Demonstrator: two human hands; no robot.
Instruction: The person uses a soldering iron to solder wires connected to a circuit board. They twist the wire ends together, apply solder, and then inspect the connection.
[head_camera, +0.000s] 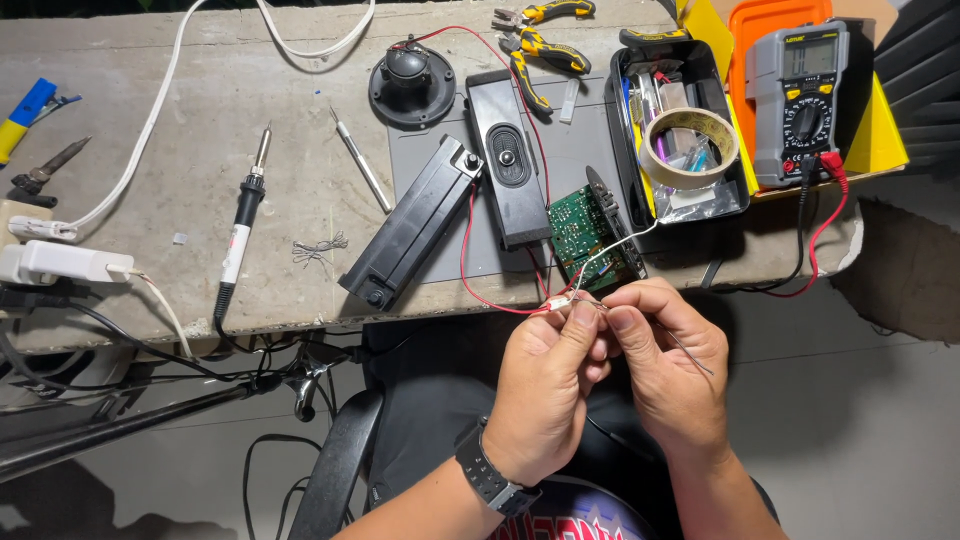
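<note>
- Both hands are pinching a small white connector (556, 303) on thin wire ends, held just off the front edge of the workbench (200, 150), over the lap. The left hand (545, 385) has thumb and forefinger clamped on it; the right hand (668, 365) is pinched on the fine wire right beside it.
- A thin red wire (466, 262) loops from the connector back up onto the bench, and a white one runs to the green circuit board (578, 232) just above the hands.
- Next to the board there are two long black plastic speaker housings: one flat with an oval driver (507, 160), one tilted on its side (412, 224). A round black speaker cone (411, 83) sits behind them.
- A black rectangular tray (676, 130) holds a roll of beige tape (689, 146) plus pens and small bits.
- A grey multimeter (798, 100) lies on an orange lid, with red and black leads.
- There are two yellow-handled pliers (545, 40) up top, and one soldering iron (240, 225) on the rough concrete-looking surface at left.
</note>
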